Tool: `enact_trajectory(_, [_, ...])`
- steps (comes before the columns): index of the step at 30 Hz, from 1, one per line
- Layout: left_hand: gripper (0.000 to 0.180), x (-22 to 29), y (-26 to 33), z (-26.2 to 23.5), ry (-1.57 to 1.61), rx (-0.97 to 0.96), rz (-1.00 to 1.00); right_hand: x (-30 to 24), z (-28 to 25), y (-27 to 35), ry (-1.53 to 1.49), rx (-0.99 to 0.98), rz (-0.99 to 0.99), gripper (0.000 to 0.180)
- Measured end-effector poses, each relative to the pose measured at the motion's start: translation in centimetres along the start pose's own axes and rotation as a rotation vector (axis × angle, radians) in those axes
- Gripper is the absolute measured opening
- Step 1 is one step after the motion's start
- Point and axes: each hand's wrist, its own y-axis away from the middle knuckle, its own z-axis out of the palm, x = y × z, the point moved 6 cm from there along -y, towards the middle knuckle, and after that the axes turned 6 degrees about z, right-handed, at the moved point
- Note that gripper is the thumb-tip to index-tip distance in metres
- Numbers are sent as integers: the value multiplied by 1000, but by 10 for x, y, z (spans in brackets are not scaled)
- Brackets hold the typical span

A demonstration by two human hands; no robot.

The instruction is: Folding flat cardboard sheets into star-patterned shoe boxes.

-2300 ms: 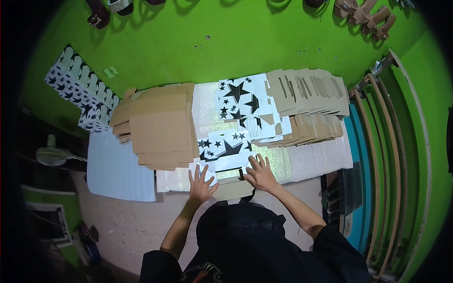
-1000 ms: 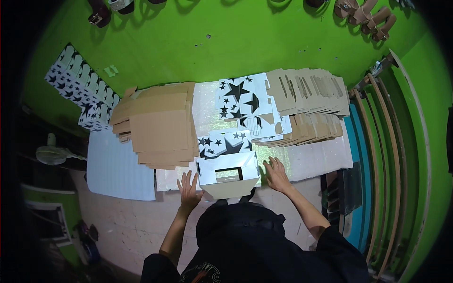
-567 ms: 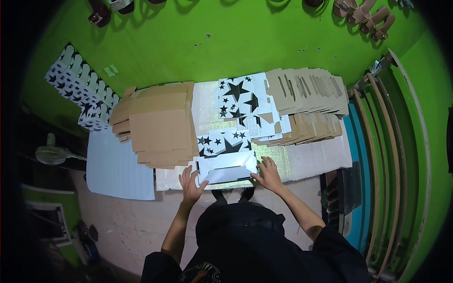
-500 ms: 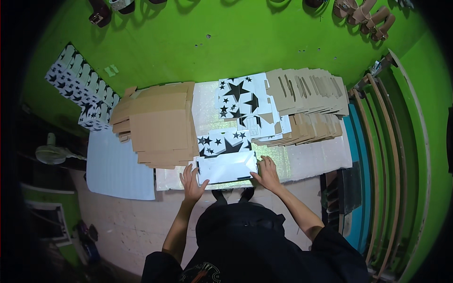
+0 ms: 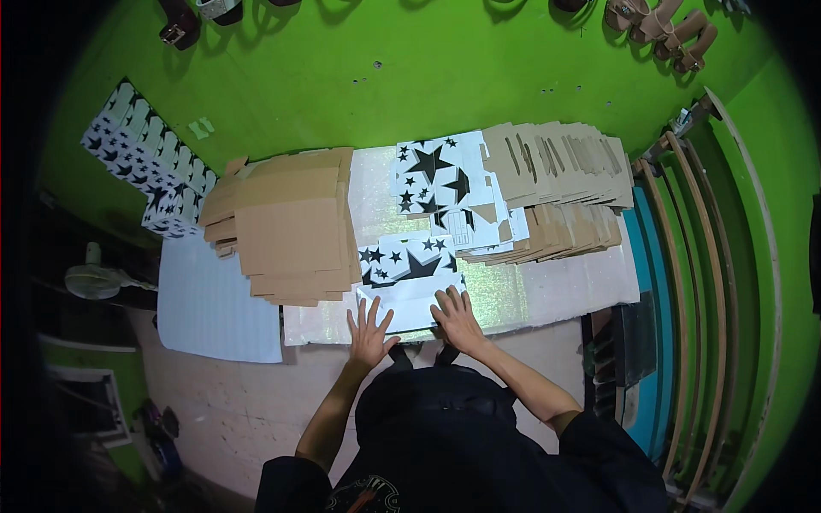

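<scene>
A cardboard shoebox (image 5: 409, 297) lies at the table's front edge, white inside, its star-printed lid (image 5: 419, 259) folded back on the far side. My left hand (image 5: 370, 335) rests over the left end of the white part, its fingers spread and pointing away from me. Over the right end lies my right hand (image 5: 459, 321), fingers slightly bent and apart, touching the white panel. Neither hand has anything grasped. The fingers cover part of the box's two ends.
Brown cardboard sheets (image 5: 295, 227) are stacked on the left. Star-printed blanks (image 5: 436, 175) lie at the back middle, beside fanned brown blanks (image 5: 556, 162). Finished star boxes (image 5: 150, 154) stand far left. A wooden rack (image 5: 697, 282) is on the right; sandals (image 5: 663, 34) hang on the green wall.
Both hands have moved inward from the box's outer sides onto its white part, the right one more to the left. The box has stayed about where it was.
</scene>
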Motion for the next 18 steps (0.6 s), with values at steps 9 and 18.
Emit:
enact_trajectory(9, [59,-3,-11,0,11,-39,33,3,5,-2,-54,-72,20,49])
enact_trajectory(18, [109,-3,-21,-16,35,-92,37,11,-34,-24,-91,-289,17,120])
